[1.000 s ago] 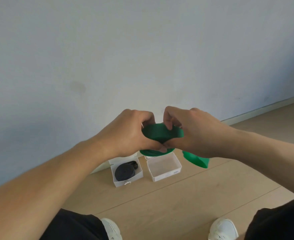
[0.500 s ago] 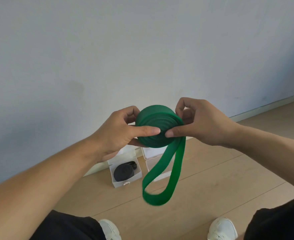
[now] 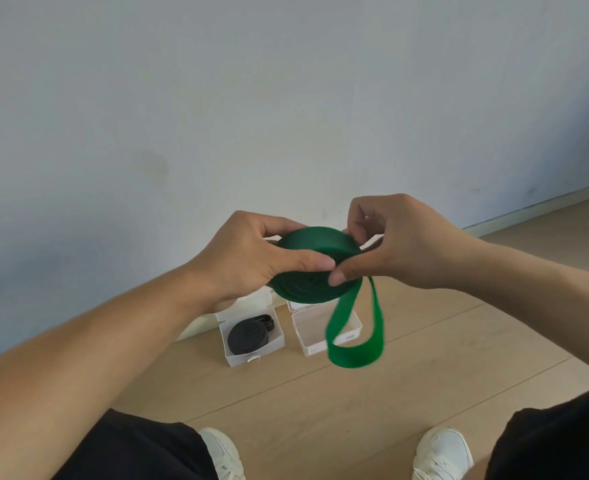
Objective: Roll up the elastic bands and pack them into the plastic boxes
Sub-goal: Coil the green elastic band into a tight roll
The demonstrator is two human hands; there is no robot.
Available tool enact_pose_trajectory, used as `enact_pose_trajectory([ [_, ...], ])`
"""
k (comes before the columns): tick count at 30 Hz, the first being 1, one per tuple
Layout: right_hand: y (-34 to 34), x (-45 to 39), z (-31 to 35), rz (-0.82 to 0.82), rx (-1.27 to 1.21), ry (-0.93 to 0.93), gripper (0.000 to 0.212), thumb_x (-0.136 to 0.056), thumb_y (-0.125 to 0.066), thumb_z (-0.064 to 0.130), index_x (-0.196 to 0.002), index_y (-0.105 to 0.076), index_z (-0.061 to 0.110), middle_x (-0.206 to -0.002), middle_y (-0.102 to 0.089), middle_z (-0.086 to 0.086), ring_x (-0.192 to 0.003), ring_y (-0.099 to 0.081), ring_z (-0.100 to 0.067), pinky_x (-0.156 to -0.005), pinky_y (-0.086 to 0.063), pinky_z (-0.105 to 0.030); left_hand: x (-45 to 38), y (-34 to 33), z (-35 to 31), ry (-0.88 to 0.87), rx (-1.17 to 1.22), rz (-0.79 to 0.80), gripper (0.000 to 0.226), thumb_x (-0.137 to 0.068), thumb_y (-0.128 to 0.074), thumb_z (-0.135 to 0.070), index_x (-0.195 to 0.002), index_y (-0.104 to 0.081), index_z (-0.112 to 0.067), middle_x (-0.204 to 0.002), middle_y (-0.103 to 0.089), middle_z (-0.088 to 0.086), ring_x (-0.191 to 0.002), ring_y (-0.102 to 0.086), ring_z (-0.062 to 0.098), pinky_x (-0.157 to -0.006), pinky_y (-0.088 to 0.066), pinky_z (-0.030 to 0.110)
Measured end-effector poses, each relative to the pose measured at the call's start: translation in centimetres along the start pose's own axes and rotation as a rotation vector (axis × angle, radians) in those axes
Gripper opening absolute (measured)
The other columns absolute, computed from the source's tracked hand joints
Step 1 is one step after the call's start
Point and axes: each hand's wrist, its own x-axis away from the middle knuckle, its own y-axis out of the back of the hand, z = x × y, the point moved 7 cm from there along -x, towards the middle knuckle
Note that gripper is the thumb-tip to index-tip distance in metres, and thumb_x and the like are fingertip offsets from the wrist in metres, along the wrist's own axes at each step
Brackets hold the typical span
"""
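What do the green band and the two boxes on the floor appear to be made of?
Green band: probably rubber or latex, matte; it coils in flat layers and its loose loop hangs limp. Left box and right box: thin translucent whitish plastic, slightly glossy; the wooden floor shows faintly through the right one.

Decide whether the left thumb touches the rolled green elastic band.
Touching: in the head view, the left hand lays its thumb flat across the rolled green elastic band.

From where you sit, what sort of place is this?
Probably a plain room indoors, with the work done on the floor: pale wood floorboards, a bare painted wall with a skirting board, and two small plastic boxes set against it.
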Motion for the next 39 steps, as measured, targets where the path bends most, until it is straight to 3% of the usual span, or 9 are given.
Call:
enact_pose_trajectory([
  [5, -0.3, 0.0, -1.2, 0.055, -0.187, -0.003, 0.049, -0.061, -0.093, 0.026, -0.076, -0.049, 0.012, -0.085, -0.077, -0.017, -0.084, -0.074, -0.037, -0.076, -0.057, -0.050, -0.1, 0.9, 0.2, 0.005, 0.121, -0.097, 0.042, -0.057, -0.085, -0.038, -0.093, -0.081, -0.017, -0.091, -0.080, 0.009, -0.080, -0.077, 0.029, -0.067, -0.062, 0.042],
  [9, -0.2, -0.1, -0.7, 0.040, -0.206, 0.005, 0.050, -0.061, -0.095, 0.024, -0.078, -0.050, 0.009, -0.082, -0.078, -0.016, -0.084, -0.074, -0.038, -0.084, -0.056, -0.058, -0.2, 0.4, 0.3, -0.005, 0.110, -0.037, 0.033, -0.070, -0.085, -0.039, -0.092, -0.072, -0.018, -0.089, -0.076, 0.005, -0.077, -0.074, 0.024, -0.064, -0.057, 0.038],
  [13, -0.7, 0.2, 0.5, 0.094, -0.062, 0.014, 0.052, -0.058, -0.098, 0.026, -0.075, -0.050, 0.015, -0.070, -0.076, -0.005, -0.070, -0.072, -0.030, -0.073, -0.057, -0.047, -0.1, -0.7, -1.3, -0.116, -0.292, 0.010, 0.049, -0.062, -0.084, -0.066, -0.091, -0.069, -0.029, -0.084, -0.073, -0.008, -0.077, -0.068, 0.008, -0.069, -0.054, 0.026],
  [16, -0.9, 0.4, 1.1, 0.091, -0.001, 0.034, 0.052, -0.058, -0.098, 0.030, -0.075, -0.050, 0.019, -0.070, -0.076, -0.002, -0.066, -0.071, -0.025, -0.070, -0.057, -0.043, 0.0, -0.4, -2.1, -0.173, -0.441, -0.013, 0.049, -0.056, -0.073, -0.071, -0.081, -0.070, -0.029, -0.071, -0.069, -0.011, -0.065, -0.062, 0.004, -0.057, -0.047, 0.018],
  [22, 0.3, 0.5, 0.5, 0.090, 0.120, 0.006, 0.042, -0.065, -0.092, 0.040, -0.076, -0.055, 0.025, -0.069, -0.073, 0.011, -0.054, -0.051, -0.014, -0.058, -0.046, -0.030, -0.9, 1.0, 0.0, -0.115, -0.585, -0.026, 0.037, -0.063, -0.088, -0.058, -0.079, -0.071, -0.029, -0.070, -0.069, -0.009, -0.066, -0.064, 0.010, -0.066, -0.053, 0.034],
  [24, 1.1, 0.4, 0.3, 0.075, 0.148, -0.013, 0.037, -0.066, -0.091, 0.042, -0.077, -0.058, 0.028, -0.075, -0.076, 0.017, -0.062, -0.060, -0.017, -0.063, -0.051, -0.030, -1.1, 1.4, 0.7, -0.078, -0.617, -0.037, 0.036, -0.062, -0.089, -0.056, -0.078, -0.070, -0.030, -0.069, -0.068, -0.011, -0.066, -0.063, 0.009, -0.067, -0.053, 0.036],
  [29, 1.3, 0.5, -0.5, 0.103, 0.082, -0.065, 0.032, -0.068, -0.090, 0.041, -0.078, -0.064, 0.027, -0.077, -0.078, 0.011, -0.060, -0.065, -0.014, -0.070, -0.052, -0.029, -0.7, 1.2, 0.2, -0.082, -0.471, -0.070, 0.037, -0.062, -0.089, -0.053, -0.080, -0.069, -0.028, -0.065, -0.066, -0.016, -0.061, -0.059, 0.000, -0.056, -0.046, 0.016],
  [34, 0.7, 0.7, -0.2, 0.052, -0.025, -0.018, 0.038, -0.065, -0.092, 0.040, -0.081, -0.061, 0.025, -0.081, -0.079, 0.010, -0.077, -0.075, -0.019, -0.077, -0.058, -0.035, -0.2, 0.6, -0.4, -0.106, -0.135, -0.090, 0.047, -0.060, -0.087, -0.059, -0.087, -0.072, -0.024, -0.082, -0.073, -0.004, -0.078, -0.068, 0.013, -0.075, -0.057, 0.035],
  [39, 0.4, 0.8, -0.4, 0.044, -0.183, 0.011, 0.046, -0.067, -0.092, 0.034, -0.086, -0.055, 0.015, -0.086, -0.080, -0.006, -0.090, -0.072, -0.042, -0.089, -0.053, -0.064, -0.3, -0.7, 0.1, -0.023, 0.152, -0.039, 0.032, -0.072, -0.087, -0.038, -0.088, -0.069, -0.017, -0.087, -0.072, 0.002, -0.080, -0.068, 0.017, -0.077, -0.055, 0.037],
])
